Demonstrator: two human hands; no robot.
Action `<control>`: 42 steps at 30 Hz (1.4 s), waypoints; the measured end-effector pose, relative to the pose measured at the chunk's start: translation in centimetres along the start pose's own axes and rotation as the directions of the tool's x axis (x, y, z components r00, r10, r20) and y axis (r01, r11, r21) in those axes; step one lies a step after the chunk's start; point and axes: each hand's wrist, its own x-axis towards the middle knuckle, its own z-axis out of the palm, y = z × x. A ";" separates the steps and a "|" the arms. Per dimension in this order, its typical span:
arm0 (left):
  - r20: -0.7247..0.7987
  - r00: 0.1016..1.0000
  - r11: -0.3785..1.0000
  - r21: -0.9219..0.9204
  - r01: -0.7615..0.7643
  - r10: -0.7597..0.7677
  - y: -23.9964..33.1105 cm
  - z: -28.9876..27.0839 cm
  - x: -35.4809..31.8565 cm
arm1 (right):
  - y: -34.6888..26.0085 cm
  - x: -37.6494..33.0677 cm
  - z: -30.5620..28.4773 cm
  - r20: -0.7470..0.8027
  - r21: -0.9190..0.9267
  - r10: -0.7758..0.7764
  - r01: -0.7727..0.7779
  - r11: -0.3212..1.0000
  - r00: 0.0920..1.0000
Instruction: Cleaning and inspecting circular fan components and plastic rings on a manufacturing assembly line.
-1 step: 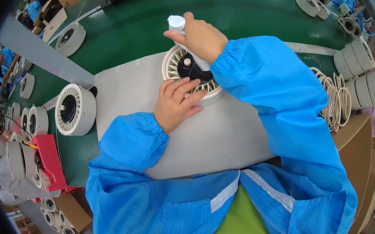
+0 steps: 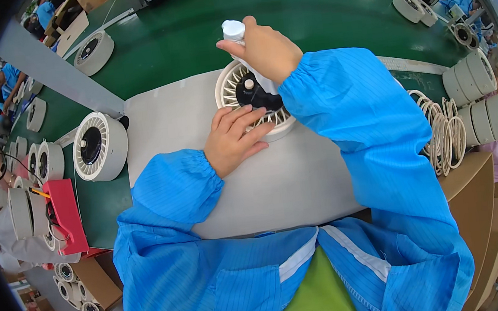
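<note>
Our right hand [image 2: 265, 50] is wrapped tight around a white bottle [image 2: 235, 31], its lower end angled down into the dark hub [image 2: 252, 92] of the round white fan housing [image 2: 250, 102]. That housing sits on the grey mat [image 2: 300, 180], near the mat's far edge. Our left hand [image 2: 234, 140] is not gripping; its fingers lie flat and spread on the near rim, pinning the housing. To do this well, we judge, keep that hold-down firm and the bottle steady over the hub. Another housing [image 2: 99, 147] stands off to the left, and white rings [image 2: 444, 135] are stacked to the right.
</note>
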 end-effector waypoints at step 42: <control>-0.379 0.717 0.744 0.101 0.661 -0.585 -13.8 8.4 8.9 | 24.8 -12.2 -16.5 -0.306 -0.151 0.475 -0.535 0.831 0.825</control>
